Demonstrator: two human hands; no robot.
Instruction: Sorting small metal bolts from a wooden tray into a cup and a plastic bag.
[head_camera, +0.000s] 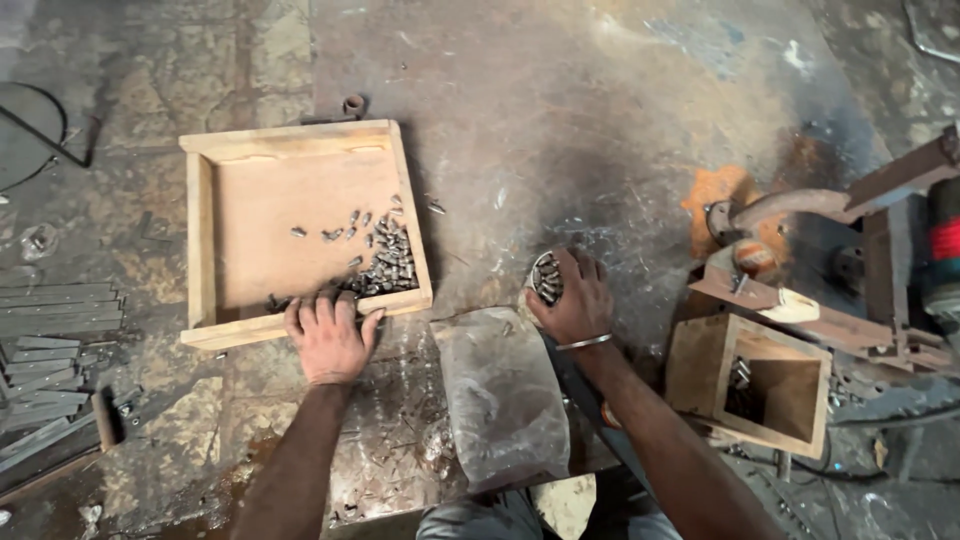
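A shallow wooden tray (205, 215) lies on the dirty floor with several small grey metal pieces (388, 258) heaped in its near right corner. My left hand (330, 335) rests on the tray's near edge, fingers over the rim and touching the pieces. My right hand (575, 300) is to the right of the tray, closed around a handful of the same metal pieces (546, 277), held just above the floor.
A dusty plastic bag (500, 395) lies between my arms. A small wooden box (765, 385) stands at the right below a rusty metal machine (850, 260). Flat metal strips (50, 330) are stacked at the left edge. A small metal ring (353, 103) lies beyond the tray.
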